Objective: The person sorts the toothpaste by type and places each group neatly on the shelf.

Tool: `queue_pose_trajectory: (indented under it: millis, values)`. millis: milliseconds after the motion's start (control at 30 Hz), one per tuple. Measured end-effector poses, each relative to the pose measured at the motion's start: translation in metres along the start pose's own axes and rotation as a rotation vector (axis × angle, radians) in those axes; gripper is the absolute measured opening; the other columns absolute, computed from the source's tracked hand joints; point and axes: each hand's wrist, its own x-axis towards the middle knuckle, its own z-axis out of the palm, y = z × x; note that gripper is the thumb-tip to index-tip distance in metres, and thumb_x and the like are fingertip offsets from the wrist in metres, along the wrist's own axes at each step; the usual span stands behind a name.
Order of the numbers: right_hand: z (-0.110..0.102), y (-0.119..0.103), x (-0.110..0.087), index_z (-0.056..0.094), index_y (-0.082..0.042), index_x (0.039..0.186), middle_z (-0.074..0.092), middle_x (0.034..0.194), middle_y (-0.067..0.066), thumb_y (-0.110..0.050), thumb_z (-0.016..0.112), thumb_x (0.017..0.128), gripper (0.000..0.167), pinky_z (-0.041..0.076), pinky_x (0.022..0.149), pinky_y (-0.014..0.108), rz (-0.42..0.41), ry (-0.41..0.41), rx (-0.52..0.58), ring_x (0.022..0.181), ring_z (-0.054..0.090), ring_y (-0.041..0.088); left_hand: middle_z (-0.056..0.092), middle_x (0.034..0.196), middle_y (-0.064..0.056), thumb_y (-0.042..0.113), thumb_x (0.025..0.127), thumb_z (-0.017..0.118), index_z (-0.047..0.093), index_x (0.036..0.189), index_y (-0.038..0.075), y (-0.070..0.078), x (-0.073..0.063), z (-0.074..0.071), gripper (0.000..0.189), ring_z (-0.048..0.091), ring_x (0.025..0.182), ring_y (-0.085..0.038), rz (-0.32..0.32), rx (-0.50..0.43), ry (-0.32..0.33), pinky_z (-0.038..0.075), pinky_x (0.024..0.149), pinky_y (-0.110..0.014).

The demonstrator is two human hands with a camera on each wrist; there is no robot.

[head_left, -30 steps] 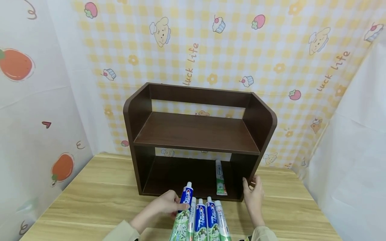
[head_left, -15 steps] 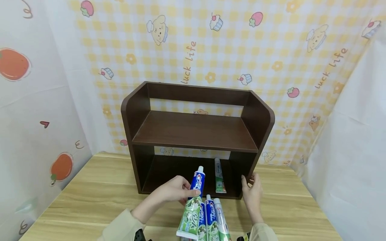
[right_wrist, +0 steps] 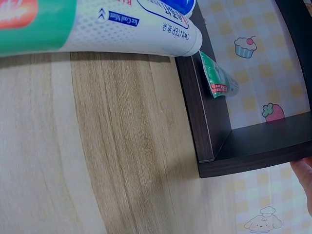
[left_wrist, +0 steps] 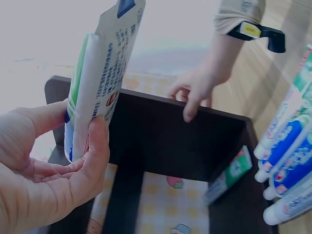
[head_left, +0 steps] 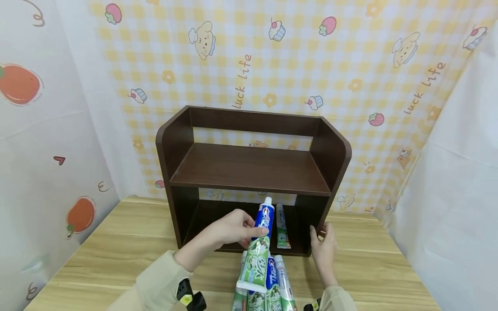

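Observation:
My left hand (head_left: 231,229) pinches a blue, white and green toothpaste tube (head_left: 257,261) between thumb and fingers. The tube is raised in front of the lower level of a dark brown two-tier shelf (head_left: 249,168), cap upward and tilted slightly right. In the left wrist view its printed back (left_wrist: 105,83) shows. My right hand (head_left: 324,252) grips the shelf's right side panel, thumb on the inner face and fingers outside. Inside the lower level, near that panel, lies another toothpaste tube (head_left: 282,229), green and silvery white.
Several more toothpaste tubes (head_left: 285,283) lie side by side on the wooden table (head_left: 105,259) before the shelf, caps toward it. The raised tube partly hides them. Behind the shelf hangs a yellow checked cloth (head_left: 292,65); white cloth (head_left: 439,194) bounds the sides.
My left hand has lifted the toothpaste tube from the left of the row and carried it up, forward and right toward the shelf. The right hand stays on the side panel.

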Motion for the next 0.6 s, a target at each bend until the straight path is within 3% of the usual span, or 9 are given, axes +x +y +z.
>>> queue_pose_trajectory:
  millis: [333,500,600]
  values:
    - [0.001,-0.002,0.001,0.053,0.001,0.089,0.06,0.088,0.019,-0.006,0.063,0.082,0.014,0.05,0.062,0.024,-0.001,0.01,0.004,0.08,0.063,0.034,0.067,0.083,-0.011,0.031,0.086,0.062,0.06,0.102,-0.005,0.042,0.019,-0.009,0.04,0.067,0.066,-0.017,-0.005,0.03,0.012,0.057,0.068,-0.031]
    - [0.0,-0.002,0.001,0.052,0.001,0.089,0.059,0.089,0.019,-0.005,0.063,0.082,0.014,0.051,0.063,0.025,0.003,0.006,0.011,0.08,0.062,0.034,0.068,0.086,-0.012,0.032,0.086,0.062,0.059,0.107,-0.005,0.06,0.034,-0.015,0.043,0.066,0.066,-0.016,-0.019,0.056,0.054,0.057,0.068,-0.029]
    - [0.0,0.0,0.0,0.052,0.002,0.089,0.059,0.089,0.02,-0.004,0.062,0.083,0.014,0.053,0.063,0.028,0.006,0.001,0.03,0.081,0.062,0.035,0.068,0.087,-0.013,0.03,0.086,0.063,0.059,0.107,-0.006,0.07,0.046,-0.017,0.043,0.065,0.065,-0.015,-0.044,0.022,0.068,0.057,0.068,-0.029]
